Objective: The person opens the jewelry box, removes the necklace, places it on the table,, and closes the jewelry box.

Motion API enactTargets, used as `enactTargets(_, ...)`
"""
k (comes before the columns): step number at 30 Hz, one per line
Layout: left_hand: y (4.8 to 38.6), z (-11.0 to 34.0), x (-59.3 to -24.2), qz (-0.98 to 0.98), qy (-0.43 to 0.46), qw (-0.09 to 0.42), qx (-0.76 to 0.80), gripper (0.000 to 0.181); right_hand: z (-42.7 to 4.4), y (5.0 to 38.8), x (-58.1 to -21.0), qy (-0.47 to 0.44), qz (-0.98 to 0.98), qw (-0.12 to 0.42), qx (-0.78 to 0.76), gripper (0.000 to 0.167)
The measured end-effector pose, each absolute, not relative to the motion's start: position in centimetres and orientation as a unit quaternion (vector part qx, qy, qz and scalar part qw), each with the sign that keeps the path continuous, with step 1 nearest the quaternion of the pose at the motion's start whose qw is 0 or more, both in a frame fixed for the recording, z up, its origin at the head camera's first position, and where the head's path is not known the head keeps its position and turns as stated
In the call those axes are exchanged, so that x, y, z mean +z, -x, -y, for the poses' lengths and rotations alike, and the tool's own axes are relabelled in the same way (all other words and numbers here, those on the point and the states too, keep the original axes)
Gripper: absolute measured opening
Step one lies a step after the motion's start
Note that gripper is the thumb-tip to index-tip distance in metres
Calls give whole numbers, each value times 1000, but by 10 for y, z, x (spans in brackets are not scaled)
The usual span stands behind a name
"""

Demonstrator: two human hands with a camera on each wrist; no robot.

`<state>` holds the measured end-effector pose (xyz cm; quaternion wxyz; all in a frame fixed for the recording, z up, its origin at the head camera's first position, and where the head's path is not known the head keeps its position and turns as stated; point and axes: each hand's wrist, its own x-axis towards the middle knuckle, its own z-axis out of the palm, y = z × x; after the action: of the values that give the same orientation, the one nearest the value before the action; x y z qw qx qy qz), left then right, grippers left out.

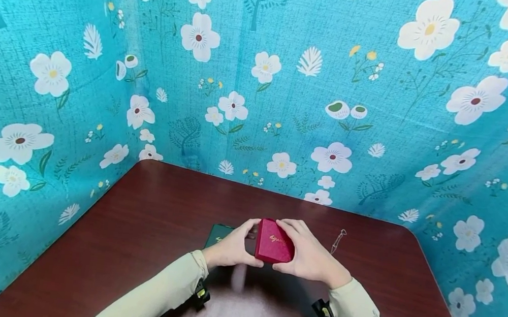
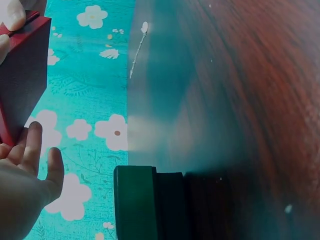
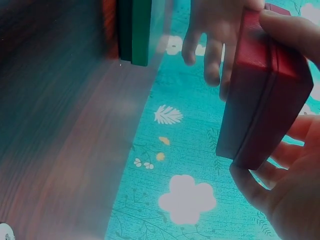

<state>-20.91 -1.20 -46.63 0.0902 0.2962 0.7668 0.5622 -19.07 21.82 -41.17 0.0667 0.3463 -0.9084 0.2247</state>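
A small red jewelry box (image 1: 275, 241) with gold lettering is raised above the table between both hands. Its lid looks closed, with the seam visible along the side of the red box (image 3: 262, 100) in the right wrist view. My right hand (image 1: 304, 252) grips the box from the right, thumb on one edge and fingers on the opposite one. From the other side, my left hand (image 1: 234, 243) holds it with thumb and forefinger at its edges; the remaining fingers (image 2: 33, 145) are spread. Behind the left hand, partly hidden, lies a green box (image 1: 216, 234) with gold lettering.
A thin silver chain (image 1: 338, 240) lies on the dark wood table (image 1: 160, 221) to the right of the hands. Teal floral cloth (image 1: 259, 103) hangs around the table's back and sides.
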Motion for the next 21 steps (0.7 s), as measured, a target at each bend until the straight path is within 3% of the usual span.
enactTargets(21,207,9,-462,-764,-293,88,568,91,-220,195,-411,-347,908,60,225,101)
